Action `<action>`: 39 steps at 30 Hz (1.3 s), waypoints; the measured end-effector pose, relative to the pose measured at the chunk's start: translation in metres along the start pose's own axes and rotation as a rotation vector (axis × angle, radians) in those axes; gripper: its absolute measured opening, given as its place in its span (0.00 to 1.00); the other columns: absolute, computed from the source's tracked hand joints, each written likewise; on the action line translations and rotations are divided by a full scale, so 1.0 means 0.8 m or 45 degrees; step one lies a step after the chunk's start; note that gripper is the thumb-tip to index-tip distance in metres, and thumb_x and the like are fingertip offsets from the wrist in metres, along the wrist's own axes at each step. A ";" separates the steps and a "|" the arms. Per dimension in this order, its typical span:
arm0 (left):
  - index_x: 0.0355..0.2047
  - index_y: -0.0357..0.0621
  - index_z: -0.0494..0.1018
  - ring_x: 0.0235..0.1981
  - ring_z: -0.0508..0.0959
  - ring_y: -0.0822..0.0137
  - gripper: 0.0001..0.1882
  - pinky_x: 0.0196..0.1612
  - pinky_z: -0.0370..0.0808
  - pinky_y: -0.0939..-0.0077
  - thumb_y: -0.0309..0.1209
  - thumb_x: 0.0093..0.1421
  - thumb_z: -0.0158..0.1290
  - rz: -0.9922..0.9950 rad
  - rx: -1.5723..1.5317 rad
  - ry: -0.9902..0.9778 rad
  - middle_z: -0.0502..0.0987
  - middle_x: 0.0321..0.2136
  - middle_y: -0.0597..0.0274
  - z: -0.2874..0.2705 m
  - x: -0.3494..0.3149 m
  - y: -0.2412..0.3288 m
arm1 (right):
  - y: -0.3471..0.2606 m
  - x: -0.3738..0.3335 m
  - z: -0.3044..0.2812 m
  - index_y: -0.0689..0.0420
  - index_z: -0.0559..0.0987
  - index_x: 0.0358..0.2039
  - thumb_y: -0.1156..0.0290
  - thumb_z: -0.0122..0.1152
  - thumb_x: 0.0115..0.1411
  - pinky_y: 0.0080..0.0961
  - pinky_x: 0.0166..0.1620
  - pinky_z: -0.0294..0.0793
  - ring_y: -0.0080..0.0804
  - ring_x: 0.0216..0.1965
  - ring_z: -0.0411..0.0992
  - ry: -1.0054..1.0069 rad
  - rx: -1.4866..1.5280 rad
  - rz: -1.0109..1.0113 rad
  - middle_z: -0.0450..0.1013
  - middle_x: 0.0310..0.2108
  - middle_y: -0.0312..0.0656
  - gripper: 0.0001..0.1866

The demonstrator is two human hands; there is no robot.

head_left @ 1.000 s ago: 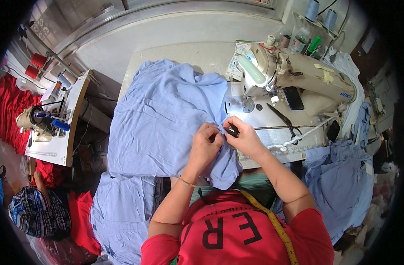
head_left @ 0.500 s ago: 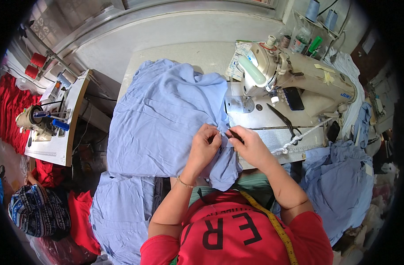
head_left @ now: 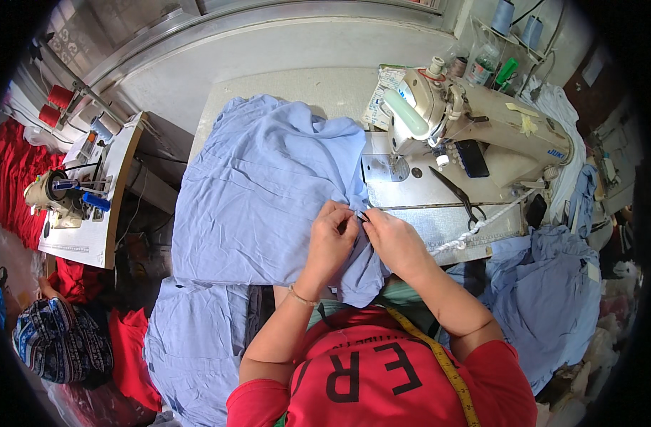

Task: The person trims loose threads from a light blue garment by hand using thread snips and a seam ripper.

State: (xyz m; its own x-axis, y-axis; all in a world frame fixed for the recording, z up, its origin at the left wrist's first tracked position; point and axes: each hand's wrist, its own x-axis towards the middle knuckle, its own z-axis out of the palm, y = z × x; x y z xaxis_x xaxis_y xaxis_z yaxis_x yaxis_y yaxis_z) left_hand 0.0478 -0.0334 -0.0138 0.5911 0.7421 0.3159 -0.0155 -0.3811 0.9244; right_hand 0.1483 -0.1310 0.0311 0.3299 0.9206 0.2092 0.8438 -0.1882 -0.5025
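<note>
A large piece of light blue cloth covers the left and middle of the sewing table, its near edge hanging over my lap. My left hand pinches the cloth's right edge between thumb and fingers. Close against it, my right hand is closed on a small dark pointed tool, its tip at the pinched edge. Most of the tool is hidden in my palm, so its exact kind is unclear. Just right of my hands, black scissors lie on the sewing machine's bed.
A sewing machine stands at the right, with a dark phone lying on its bed. A twisted white cord runs along the table's front edge. More blue cloth is heaped at right. A second machine table stands left.
My right hand has turned over slightly and moved left, closer to my left hand. The dark tool shows less now. My left hand has barely moved, and the cloth lies almost unchanged.
</note>
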 end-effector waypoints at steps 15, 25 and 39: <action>0.26 0.31 0.73 0.24 0.73 0.58 0.03 0.27 0.70 0.72 0.20 0.50 0.53 0.132 0.091 0.092 0.72 0.27 0.52 0.005 -0.002 -0.003 | 0.002 -0.002 0.011 0.62 0.67 0.33 0.71 0.48 0.60 0.42 0.30 0.73 0.52 0.29 0.73 0.051 -0.066 -0.003 0.71 0.25 0.53 0.07; 0.24 0.31 0.73 0.23 0.71 0.65 0.02 0.26 0.67 0.77 0.19 0.49 0.52 0.109 0.160 0.068 0.71 0.25 0.55 0.006 0.001 0.000 | 0.021 0.008 0.021 0.62 0.68 0.30 0.75 0.50 0.55 0.40 0.28 0.73 0.50 0.27 0.74 0.050 -0.146 -0.152 0.71 0.25 0.53 0.04; 0.21 0.32 0.69 0.23 0.71 0.50 0.02 0.27 0.69 0.64 0.18 0.47 0.52 0.308 0.275 0.059 0.69 0.25 0.50 0.006 0.003 0.001 | 0.025 0.018 0.013 0.61 0.68 0.28 0.77 0.49 0.53 0.35 0.26 0.75 0.45 0.25 0.75 -0.150 -0.425 -0.292 0.72 0.25 0.50 0.02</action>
State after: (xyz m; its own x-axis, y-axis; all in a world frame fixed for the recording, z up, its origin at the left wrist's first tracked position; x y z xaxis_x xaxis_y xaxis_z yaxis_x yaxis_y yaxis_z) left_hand 0.0529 -0.0343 -0.0133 0.5537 0.6383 0.5348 0.0233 -0.6539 0.7562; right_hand 0.1654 -0.1183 0.0155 0.0831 0.9808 0.1766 0.9869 -0.0564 -0.1509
